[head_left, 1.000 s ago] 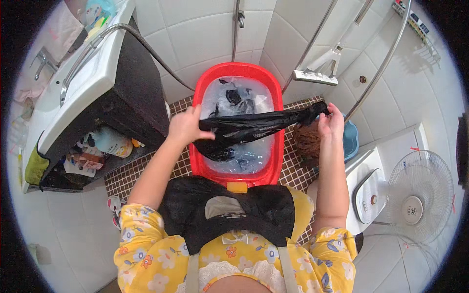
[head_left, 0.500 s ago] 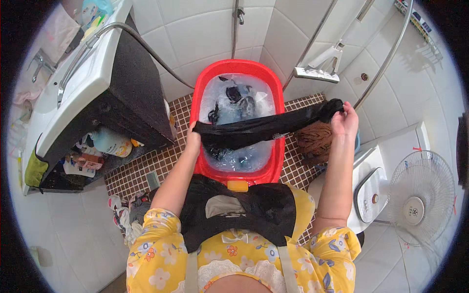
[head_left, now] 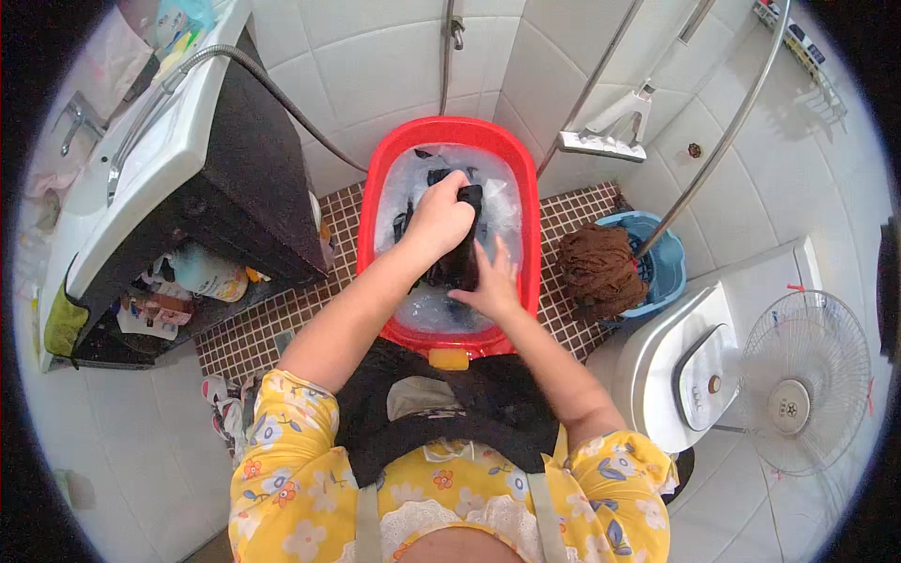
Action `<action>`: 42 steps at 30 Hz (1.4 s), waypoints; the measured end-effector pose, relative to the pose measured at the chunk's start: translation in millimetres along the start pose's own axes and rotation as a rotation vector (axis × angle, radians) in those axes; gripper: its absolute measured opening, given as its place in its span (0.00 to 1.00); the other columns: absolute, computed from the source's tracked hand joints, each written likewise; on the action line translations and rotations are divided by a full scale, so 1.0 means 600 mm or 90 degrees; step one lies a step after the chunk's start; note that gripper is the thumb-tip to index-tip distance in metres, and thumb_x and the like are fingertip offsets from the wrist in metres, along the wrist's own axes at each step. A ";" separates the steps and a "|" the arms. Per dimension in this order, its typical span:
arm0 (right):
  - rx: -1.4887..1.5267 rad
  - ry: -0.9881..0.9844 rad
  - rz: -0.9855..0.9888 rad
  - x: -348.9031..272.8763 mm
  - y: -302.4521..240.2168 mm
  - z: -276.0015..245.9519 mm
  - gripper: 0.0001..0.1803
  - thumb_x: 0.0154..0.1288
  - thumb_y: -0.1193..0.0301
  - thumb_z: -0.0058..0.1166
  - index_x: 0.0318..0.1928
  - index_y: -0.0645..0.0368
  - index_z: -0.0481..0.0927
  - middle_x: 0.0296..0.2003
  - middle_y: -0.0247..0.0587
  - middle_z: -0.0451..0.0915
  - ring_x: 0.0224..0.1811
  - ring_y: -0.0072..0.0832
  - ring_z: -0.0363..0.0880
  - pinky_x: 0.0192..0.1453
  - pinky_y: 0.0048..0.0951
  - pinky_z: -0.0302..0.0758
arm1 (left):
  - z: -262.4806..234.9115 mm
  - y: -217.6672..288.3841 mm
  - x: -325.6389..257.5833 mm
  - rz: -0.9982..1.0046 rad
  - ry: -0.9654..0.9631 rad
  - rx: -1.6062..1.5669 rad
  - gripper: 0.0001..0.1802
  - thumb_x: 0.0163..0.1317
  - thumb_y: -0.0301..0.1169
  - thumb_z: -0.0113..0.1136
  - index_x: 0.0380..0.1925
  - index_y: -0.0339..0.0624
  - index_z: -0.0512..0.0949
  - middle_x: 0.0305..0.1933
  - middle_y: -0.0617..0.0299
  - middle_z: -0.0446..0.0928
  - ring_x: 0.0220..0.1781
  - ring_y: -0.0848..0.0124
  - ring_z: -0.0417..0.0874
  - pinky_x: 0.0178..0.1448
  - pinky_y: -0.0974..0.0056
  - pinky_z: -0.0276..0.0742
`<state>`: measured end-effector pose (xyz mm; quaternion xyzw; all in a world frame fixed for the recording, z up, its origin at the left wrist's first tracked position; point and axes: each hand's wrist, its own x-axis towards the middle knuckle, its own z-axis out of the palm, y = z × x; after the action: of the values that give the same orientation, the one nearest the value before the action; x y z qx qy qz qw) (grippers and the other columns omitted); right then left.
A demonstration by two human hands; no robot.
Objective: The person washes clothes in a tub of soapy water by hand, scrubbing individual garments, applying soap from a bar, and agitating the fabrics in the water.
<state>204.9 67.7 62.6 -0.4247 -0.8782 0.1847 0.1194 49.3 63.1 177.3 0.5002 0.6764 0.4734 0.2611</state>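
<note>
A red plastic tub (head_left: 531, 230) of soapy water stands on the brown mosaic floor. A wet black garment (head_left: 462, 258) hangs bunched over the water in the tub. My left hand (head_left: 439, 218) is closed around the upper part of the garment. My right hand (head_left: 488, 281) presses flat, fingers spread, against its lower part. More dark cloth floats at the far side of the tub (head_left: 434, 174).
A brown cloth heap (head_left: 598, 270) lies on a blue basin (head_left: 668, 263) right of the tub. A white sink over a dark cabinet (head_left: 235, 188) stands left, with bottles below. A white toilet (head_left: 690, 361) and a fan (head_left: 802, 394) are at right.
The garment was stretched wide between both hands above the tub. Now both hands have come together over the middle of the tub and the garment is bunched and lowered.
</note>
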 end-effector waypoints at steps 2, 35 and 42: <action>0.023 0.052 -0.004 0.007 -0.007 0.026 0.53 0.38 0.55 0.69 0.65 0.52 0.56 0.66 0.60 0.47 0.66 0.56 0.52 0.63 0.58 0.56 | 0.008 -0.001 0.004 0.014 0.002 -0.052 0.13 0.44 0.22 0.43 0.33 0.34 0.70 0.28 0.45 0.74 0.33 0.51 0.76 0.39 0.55 0.69; 0.617 0.158 -0.094 0.040 0.054 0.180 0.61 0.34 0.63 0.73 0.66 0.61 0.46 0.54 0.47 0.67 0.58 0.36 0.66 0.63 0.36 0.61 | 0.024 0.112 -0.054 -0.150 -0.188 -0.925 0.20 0.57 0.45 0.42 0.21 0.40 0.71 0.20 0.60 0.70 0.19 0.69 0.69 0.31 0.64 0.67; 0.755 0.187 0.015 0.099 0.069 0.162 0.37 0.50 0.78 0.59 0.61 0.56 0.57 0.38 0.40 0.78 0.39 0.28 0.77 0.49 0.29 0.72 | -0.064 0.092 -0.090 -0.049 -0.226 -0.948 0.25 0.57 0.50 0.36 0.20 0.39 0.69 0.18 0.60 0.67 0.20 0.67 0.67 0.36 0.63 0.66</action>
<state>162.0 116.5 -39.8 -0.3163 -0.5954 0.5830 0.4534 61.1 1.5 236.7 0.2373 0.1439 0.7072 0.6502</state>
